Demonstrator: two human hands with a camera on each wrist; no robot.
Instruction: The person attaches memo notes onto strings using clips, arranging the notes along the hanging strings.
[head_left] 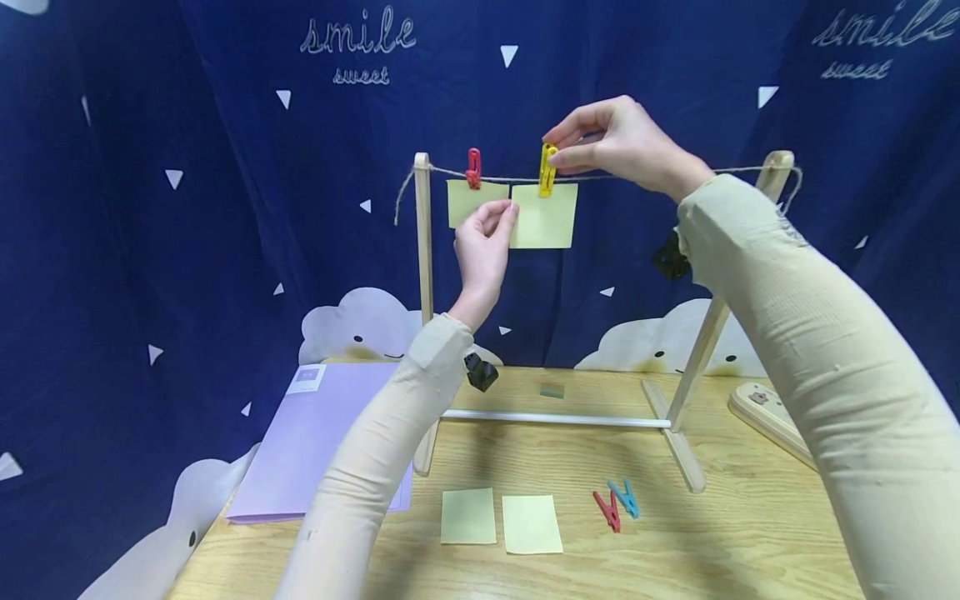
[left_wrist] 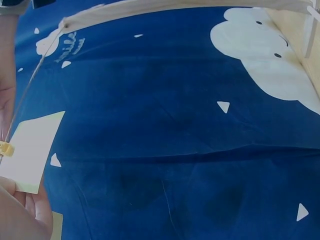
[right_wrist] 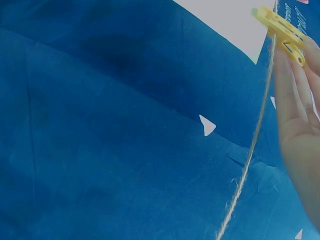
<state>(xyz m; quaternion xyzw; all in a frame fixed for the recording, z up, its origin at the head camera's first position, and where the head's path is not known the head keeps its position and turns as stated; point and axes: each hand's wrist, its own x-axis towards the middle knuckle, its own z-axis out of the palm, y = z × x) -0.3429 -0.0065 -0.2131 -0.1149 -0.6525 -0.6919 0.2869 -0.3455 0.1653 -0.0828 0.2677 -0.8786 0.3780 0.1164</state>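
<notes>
My right hand (head_left: 630, 146) pinches a yellow clothespin (head_left: 547, 175) at its upper end. The clothespin sits across the twine (right_wrist: 262, 107) at the top edge of a pale yellow paper note (head_left: 543, 223). With thumb and fingers, my left hand (head_left: 483, 250) pinches that note at its left edge, as the left wrist view also shows. Just left of it, a second paper note (head_left: 462, 202) hangs from the twine under a red clothespin (head_left: 473, 171); my left hand partly covers this note.
A wooden stand with a left post (head_left: 423, 242) and right post (head_left: 701, 358) carries the twine. On the table lie two paper notes (head_left: 468, 517), a red clothespin (head_left: 608, 511) and a blue clothespin (head_left: 625, 498). A purple folder (head_left: 322, 442) lies left; a pale case (head_left: 772, 417) lies right.
</notes>
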